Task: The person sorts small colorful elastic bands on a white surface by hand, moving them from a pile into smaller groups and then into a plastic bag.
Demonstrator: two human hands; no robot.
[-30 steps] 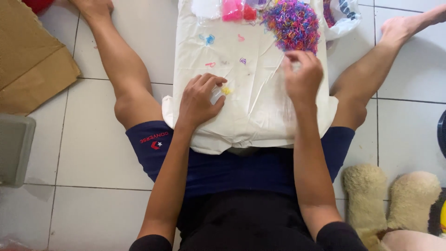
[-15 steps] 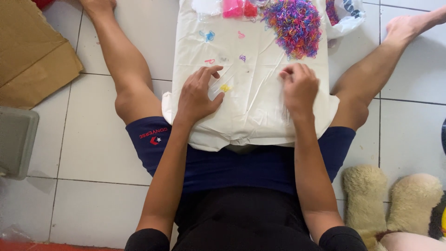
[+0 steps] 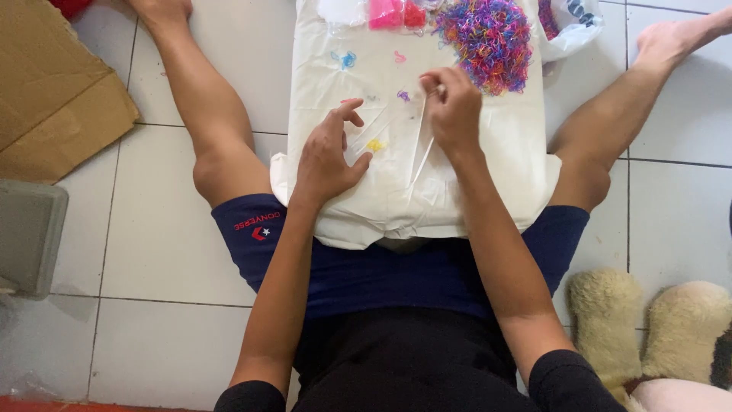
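**What the person wears**

The person wears a black top with short sleeves that end just above the elbows, 1 dark cuff showing on each arm. Below it are navy blue shorts reaching to mid-thigh; the hem on the person's left leg carries a small red printed logo with a star mark. Both forearms, the left hand [image 3: 326, 156], the right hand [image 3: 453, 107], both legs and both feet are bare.
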